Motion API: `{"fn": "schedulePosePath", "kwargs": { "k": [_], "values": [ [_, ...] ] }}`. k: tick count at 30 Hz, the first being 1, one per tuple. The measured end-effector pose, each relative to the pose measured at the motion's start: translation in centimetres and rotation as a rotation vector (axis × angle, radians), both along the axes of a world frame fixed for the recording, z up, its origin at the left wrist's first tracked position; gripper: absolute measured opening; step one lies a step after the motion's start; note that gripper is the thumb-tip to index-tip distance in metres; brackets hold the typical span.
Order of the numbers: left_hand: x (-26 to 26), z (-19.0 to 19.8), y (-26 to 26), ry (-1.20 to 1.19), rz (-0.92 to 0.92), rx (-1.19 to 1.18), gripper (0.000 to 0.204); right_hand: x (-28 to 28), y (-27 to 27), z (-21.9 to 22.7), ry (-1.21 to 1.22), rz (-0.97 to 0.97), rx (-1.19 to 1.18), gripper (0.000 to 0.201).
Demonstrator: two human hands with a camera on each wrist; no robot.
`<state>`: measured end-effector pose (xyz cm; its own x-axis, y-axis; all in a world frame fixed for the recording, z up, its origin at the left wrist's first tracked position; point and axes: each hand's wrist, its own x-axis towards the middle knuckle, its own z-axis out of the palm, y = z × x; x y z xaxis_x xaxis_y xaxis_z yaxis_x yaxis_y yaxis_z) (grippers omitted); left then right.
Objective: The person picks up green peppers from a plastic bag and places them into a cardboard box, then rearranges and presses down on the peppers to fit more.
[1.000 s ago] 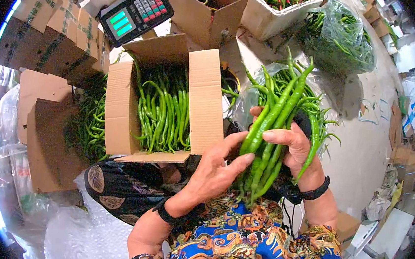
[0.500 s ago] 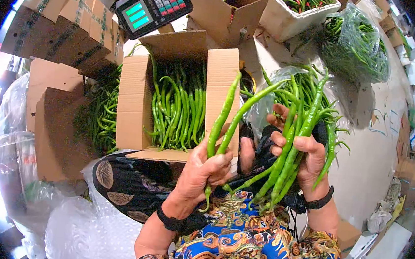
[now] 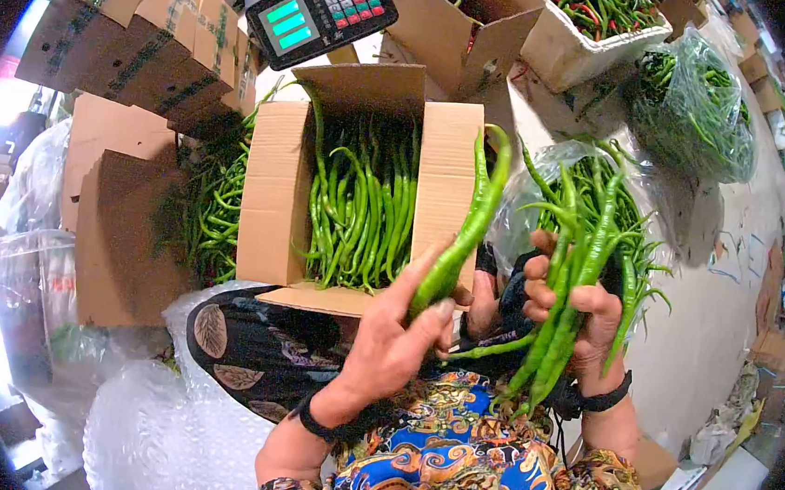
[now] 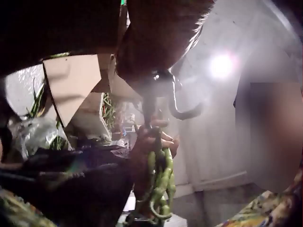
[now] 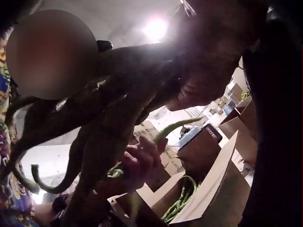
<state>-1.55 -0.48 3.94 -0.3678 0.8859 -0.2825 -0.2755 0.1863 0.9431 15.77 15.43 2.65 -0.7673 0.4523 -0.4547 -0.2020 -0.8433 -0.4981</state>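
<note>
In the head view my left hand (image 3: 399, 334) grips a couple of long green chili peppers (image 3: 470, 238), thumb lying along them, their curved ends pointing up beside the box flap. Opposite it, my right hand (image 3: 591, 323) holds a bunch of green chili peppers (image 3: 558, 329) between thumb and curled fingers. The bunch also shows, stems hanging down, as peppers (image 4: 162, 182) in the left wrist view. Left of the hands stands an open cardboard box (image 3: 270, 202) with green peppers (image 3: 363, 210) laid lengthwise inside. Behind my right hand lies a plastic bag (image 3: 518, 195) of more peppers.
A scale display (image 3: 322, 10) stands behind the box. Stacked cartons (image 3: 140, 32) are at the far left, with loose peppers (image 3: 219, 202) below them. A white foam box (image 3: 605, 58) of peppers and another filled plastic bag (image 3: 698, 108) stand at the back right.
Both hands were together on one bunch; my left hand has drawn a couple of peppers away to the left, and they now lie closer together. The right hand keeps the rest.
</note>
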Motion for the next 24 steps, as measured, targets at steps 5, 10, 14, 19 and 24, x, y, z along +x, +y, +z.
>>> {"fn": "schedulePosePath", "kwargs": {
  "k": [5, 10, 14, 19, 24],
  "values": [
    [1.4, -0.2, 1.0, 0.727, 0.057, 0.127, 0.058, -0.8, -0.3, 0.7, -0.226, 0.118, 0.154, 0.064],
    [2.4, 0.0, 1.8, 0.847, -0.061, 0.124, 0.067, -0.5, -1.2, -2.1, -0.224, 0.193, 0.103, 0.054],
    [3.0, -0.5, 2.0, 0.867, -0.098, 0.157, 0.066, -0.9, -1.7, -2.9, -0.148, 0.179, 0.124, 0.063],
    [0.0, 3.6, 1.6, 0.084, 0.006, -0.047, 0.052, -0.8, -0.2, -2.7, -0.058, 0.187, 0.059, 0.072],
    [-1.1, 2.4, 1.9, 0.886, 0.0, 0.202, 0.066, -1.1, -0.8, -3.1, 0.007, 0.119, 0.006, 0.068]
  ]
}}
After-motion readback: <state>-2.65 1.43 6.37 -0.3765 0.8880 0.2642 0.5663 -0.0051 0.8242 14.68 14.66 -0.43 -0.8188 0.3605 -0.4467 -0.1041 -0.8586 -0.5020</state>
